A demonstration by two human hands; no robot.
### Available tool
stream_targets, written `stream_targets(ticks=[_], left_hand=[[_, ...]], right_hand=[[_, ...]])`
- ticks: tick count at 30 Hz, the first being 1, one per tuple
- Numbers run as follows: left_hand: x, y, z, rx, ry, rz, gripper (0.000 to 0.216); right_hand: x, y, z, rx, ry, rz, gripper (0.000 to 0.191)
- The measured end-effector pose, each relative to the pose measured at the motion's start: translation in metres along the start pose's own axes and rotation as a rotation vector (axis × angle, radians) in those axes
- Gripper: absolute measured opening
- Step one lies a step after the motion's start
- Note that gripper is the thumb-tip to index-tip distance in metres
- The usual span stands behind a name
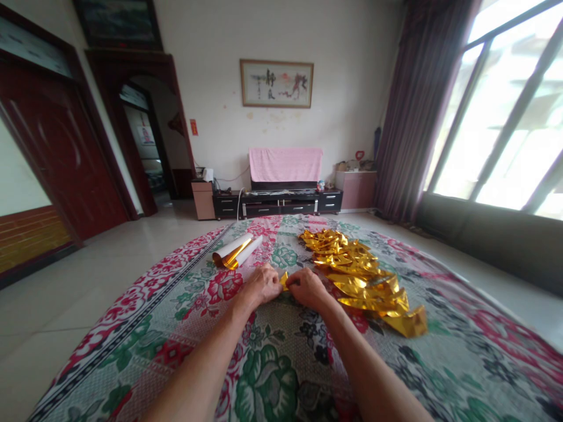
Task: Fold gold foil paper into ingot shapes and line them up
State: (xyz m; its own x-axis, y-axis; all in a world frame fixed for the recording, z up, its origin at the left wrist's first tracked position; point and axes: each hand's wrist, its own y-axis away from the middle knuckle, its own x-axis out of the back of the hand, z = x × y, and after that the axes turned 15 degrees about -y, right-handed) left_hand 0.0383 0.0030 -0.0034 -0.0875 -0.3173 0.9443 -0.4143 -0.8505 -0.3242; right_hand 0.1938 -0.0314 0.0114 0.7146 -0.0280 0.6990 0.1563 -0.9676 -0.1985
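Between my two hands is a small piece of gold foil paper (284,280), mostly covered by the fingers. My left hand (265,283) is closed on its left side, with the fingers curled. From the right, my right hand (308,286) pinches the same piece. Many folded gold foil ingots (369,285) lie overlapping in a long row to the right of my right hand. Beyond my left hand rests a curled stack of gold foil sheets (235,252), white on the back.
A flowered cloth (268,381) covers the broad surface under my hands. Farther off, a low black TV cabinet (281,206) stands by the wall, with a pink cloth (285,164) draped over what is on it. A curtain (409,111) and window are at the right.
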Motion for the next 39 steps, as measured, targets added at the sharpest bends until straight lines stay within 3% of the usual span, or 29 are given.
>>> stream_targets(ticks=[9, 17, 39], left_hand=[[0.004, 0.004, -0.005, -0.05, 0.136, 0.011, 0.018], [0.007, 0.005, -0.013, -0.079, 0.233, -0.021, 0.015], [-0.001, 0.0, -0.007, -0.046, 0.101, 0.005, 0.02]], right_hand=[[-0.003, 0.005, -0.003, 0.008, 0.034, 0.076, 0.02], [-0.005, 0.003, 0.001, 0.008, 0.015, 0.059, 0.018], [-0.005, 0.001, 0.0, -0.01, 0.022, 0.057, 0.02]])
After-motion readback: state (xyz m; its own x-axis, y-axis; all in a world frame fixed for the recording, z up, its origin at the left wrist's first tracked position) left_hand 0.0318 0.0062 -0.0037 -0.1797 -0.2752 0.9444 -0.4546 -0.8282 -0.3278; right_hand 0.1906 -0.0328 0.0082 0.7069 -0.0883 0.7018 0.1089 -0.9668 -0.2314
